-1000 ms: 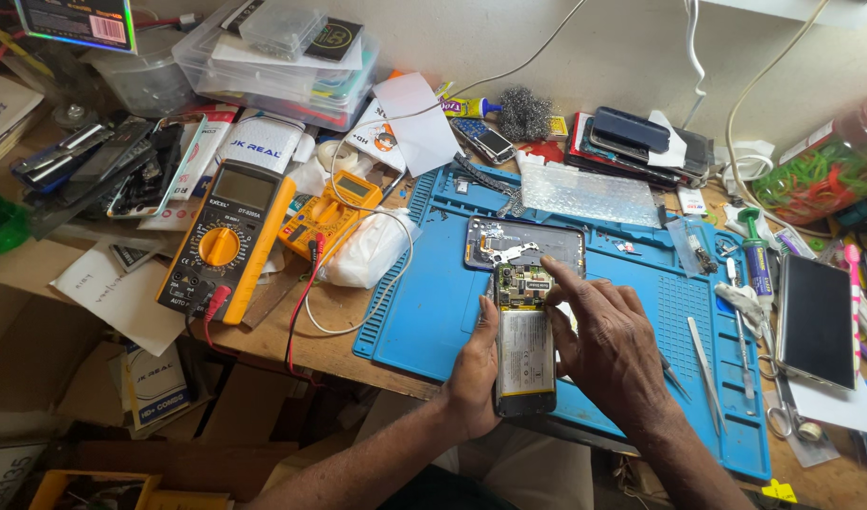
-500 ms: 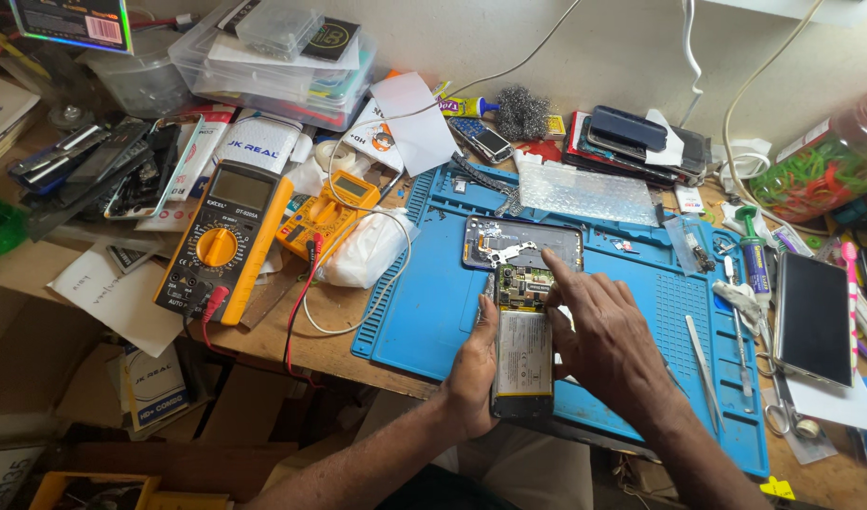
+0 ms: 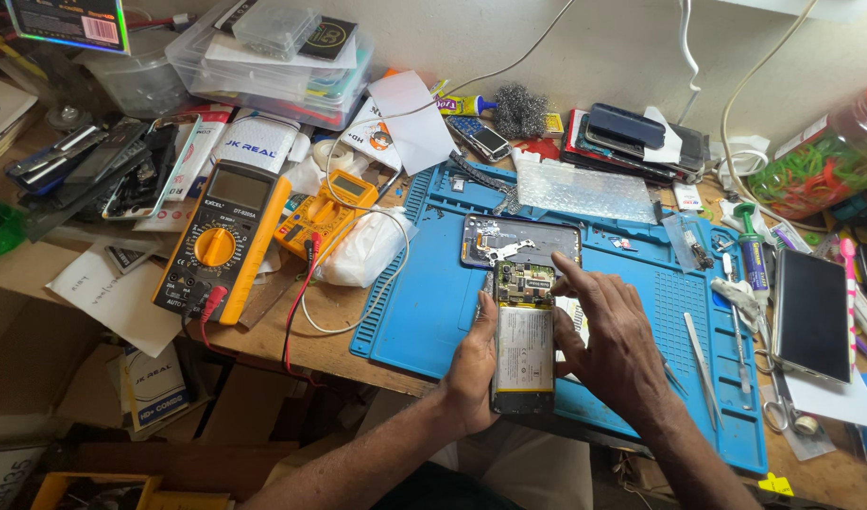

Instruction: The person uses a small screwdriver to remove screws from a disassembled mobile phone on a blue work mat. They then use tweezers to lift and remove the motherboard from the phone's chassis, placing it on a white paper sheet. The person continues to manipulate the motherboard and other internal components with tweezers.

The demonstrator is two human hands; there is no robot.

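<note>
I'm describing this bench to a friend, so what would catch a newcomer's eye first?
First, the opened phone with its battery and circuit board bare, held over the blue mat at the table's near edge: left hand cradling it, right hand fingering its top. Next, the yellow multimeter to the left, among clutter.

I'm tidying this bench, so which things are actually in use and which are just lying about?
In use: opened phone, left hand, right hand, blue mat.
Lying about: yellow multimeter, orange meter, tweezers, steel wool, black phone.
</note>
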